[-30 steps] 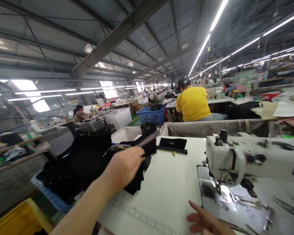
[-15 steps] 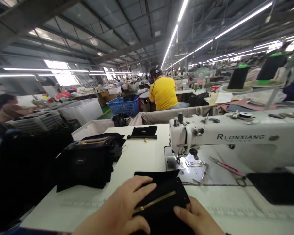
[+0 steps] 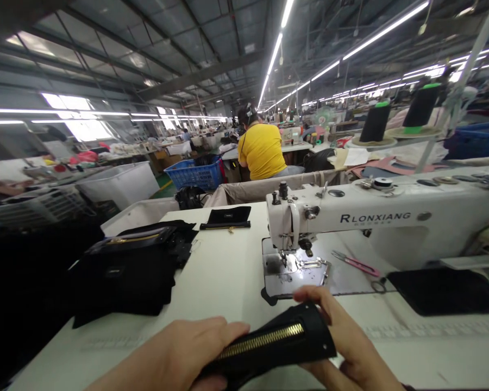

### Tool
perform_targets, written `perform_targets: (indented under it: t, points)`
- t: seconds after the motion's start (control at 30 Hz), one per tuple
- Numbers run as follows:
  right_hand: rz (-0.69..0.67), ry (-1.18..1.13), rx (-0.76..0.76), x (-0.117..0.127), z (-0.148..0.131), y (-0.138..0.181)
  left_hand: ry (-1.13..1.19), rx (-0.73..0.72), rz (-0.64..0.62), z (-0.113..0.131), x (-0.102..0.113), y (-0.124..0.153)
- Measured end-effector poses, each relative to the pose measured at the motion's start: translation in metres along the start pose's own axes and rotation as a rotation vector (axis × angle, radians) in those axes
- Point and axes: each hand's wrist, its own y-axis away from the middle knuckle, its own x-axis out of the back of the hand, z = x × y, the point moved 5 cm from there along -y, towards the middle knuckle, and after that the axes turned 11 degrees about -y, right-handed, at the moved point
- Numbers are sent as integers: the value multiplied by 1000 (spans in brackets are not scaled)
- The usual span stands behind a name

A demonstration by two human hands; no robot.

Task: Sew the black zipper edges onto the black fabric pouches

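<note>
A black fabric piece with a gold zipper (image 3: 264,341) is held up off the white table at the lower centre, folded over so the zipper faces me. My left hand (image 3: 187,350) pinches its left end, thumb on top. Around the right end, my right hand (image 3: 342,342) curls its fingers; part of its grip lies behind the fabric. Just beyond stands a white sewing machine (image 3: 375,209), its needle area above a shiny metal plate (image 3: 285,279). Pink-handled snips (image 3: 356,264) lie on that plate, to the right of the needle.
A stack of black zippered pieces (image 3: 122,271) lies on the table's left. A single black piece (image 3: 228,217) lies near the far edge, another black panel (image 3: 444,290) at right. Thread cones (image 3: 375,124) stand behind the machine. A person in a yellow top (image 3: 263,149) sits ahead.
The fabric piece went from lying nearly flat to being lifted and folded, zipper turned towards me. My right hand moved up around its right end. The view swung slightly right.
</note>
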Motion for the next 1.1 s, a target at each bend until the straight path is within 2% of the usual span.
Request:
perform_targets:
  t: [0.07, 0.17, 0.27, 0.33, 0.43, 0.57, 0.73, 0.87, 1.1]
  points:
    - [-64, -18, -142, -2, 19, -2, 255, 80, -191, -15, -15, -15]
    - [-317, -241, -319, -20, 54, -3, 627, 109, -416, -47, -51, -38]
    - [-267, -255, -415, -29, 81, -10, 738, 103, -498, -70, -77, -59]
    - [-221, -240, -423, -33, 89, -17, 765, 64, -476, -71, -82, -73]
    - [-191, -229, -405, -37, 91, -27, 774, 35, -388, -59, -79, -93]
    - [-195, -211, -428, -31, 93, -27, 749, 105, -333, -53, -76, -108]
    - [-295, -220, -527, -24, 99, -8, 869, 163, -332, -57, -71, -108]
    - [-250, -107, -564, -22, 98, -1, 987, 200, -371, -56, -72, -107]
    - [-218, -74, -546, -23, 94, -4, 1108, 330, -337, -61, -82, -108]
